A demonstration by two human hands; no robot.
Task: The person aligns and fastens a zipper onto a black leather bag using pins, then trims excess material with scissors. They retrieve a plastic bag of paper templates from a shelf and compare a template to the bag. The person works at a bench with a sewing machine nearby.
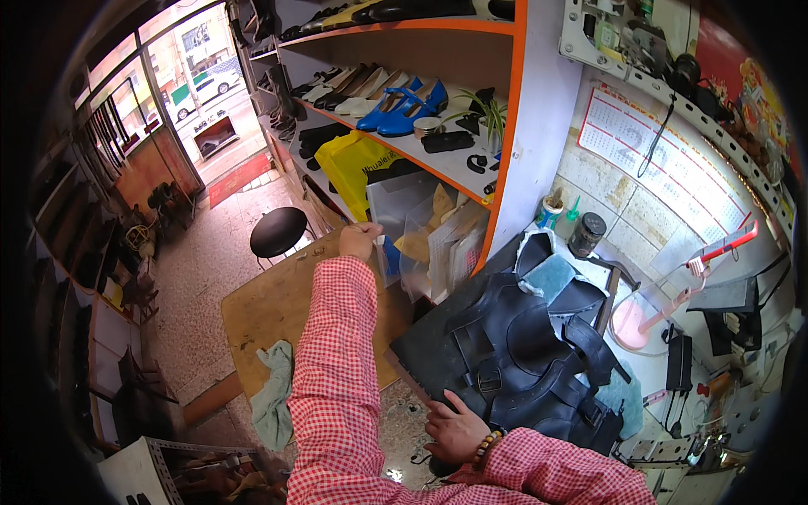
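My left hand [360, 241] reaches forward over a worn wooden board [261, 307], its fingers closed. Something small and pale shows at the fingertips, beside upright clear plastic sleeves [396, 202] in the lower shelf; what it grips cannot be made out. My right hand [454, 427], with a beaded bracelet [486, 446] at the wrist, rests with fingers apart at the near edge of a black board [421, 358]. Next to it on that board lie black leather boot pieces [530, 353] with straps and a buckle [486, 378]. Pale blue lining [547, 280] shows at their far end.
A grey-green cloth [273, 396] hangs over the wooden board's left edge. Beyond stands a round black stool [279, 231]. Orange-edged shelves [497, 202] hold blue shoes [404, 108] and a yellow bag [345, 164]. A dark jar [587, 234] and a pink stand [648, 324] are at right.
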